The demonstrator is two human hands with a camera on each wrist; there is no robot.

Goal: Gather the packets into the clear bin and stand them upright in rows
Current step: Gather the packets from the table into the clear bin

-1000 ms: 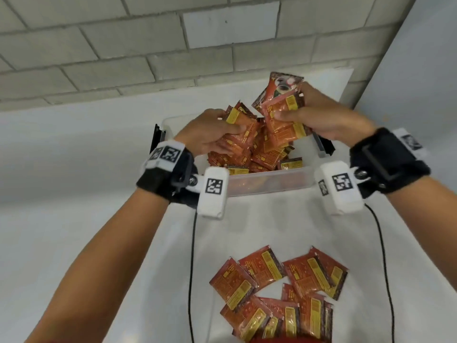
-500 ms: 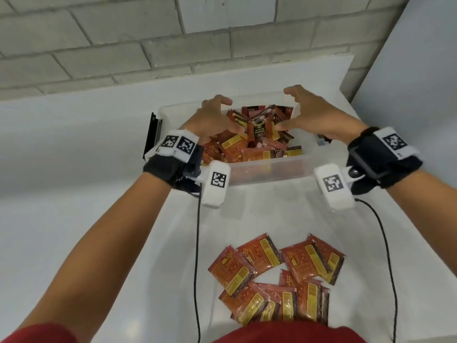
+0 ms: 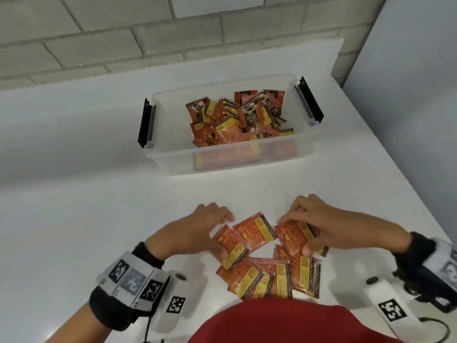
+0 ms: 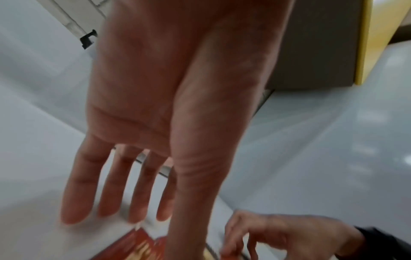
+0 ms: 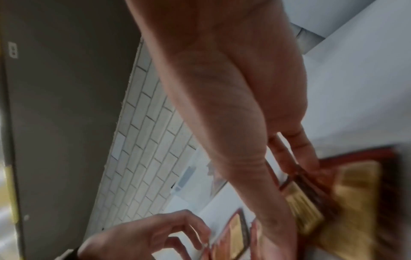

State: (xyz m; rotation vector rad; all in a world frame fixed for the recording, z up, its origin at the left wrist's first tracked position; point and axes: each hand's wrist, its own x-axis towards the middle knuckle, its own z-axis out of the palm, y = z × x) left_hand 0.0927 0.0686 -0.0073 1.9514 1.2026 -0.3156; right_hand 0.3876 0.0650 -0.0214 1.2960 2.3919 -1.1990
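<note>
A clear bin (image 3: pixel 173 159) with black latches stands mid-table and holds a loose jumble of red-and-yellow packets (image 3: pixel 237 120), some leaning, some flat. Nearer me, several loose packets (image 3: pixel 269 273) lie overlapping on the white table. My left hand (image 3: pixel 217 231) is at the pile's left side; its fingers (image 4: pixel 106 193) are straight and its thumb rests on a packet (image 3: pixel 232 246). My right hand (image 3: pixel 304 231) is at the pile's right side and pinches one packet (image 3: pixel 291 237) between fingers and thumb. That packet (image 5: pixel 355 184) shows blurred in the right wrist view.
A brick wall (image 3: pixel 123 40) runs behind the table. A grey-white panel (image 3: pixel 408 95) stands along the table's right edge. Bare white tabletop (image 3: pixel 74 194) spreads to the left of the bin and pile. A red shirt (image 3: pixel 284 323) fills the bottom of the head view.
Both hands let go of the packets in the bin and drew back to the near pile. The right hand has taken hold of a loose packet; the left now touches another.
</note>
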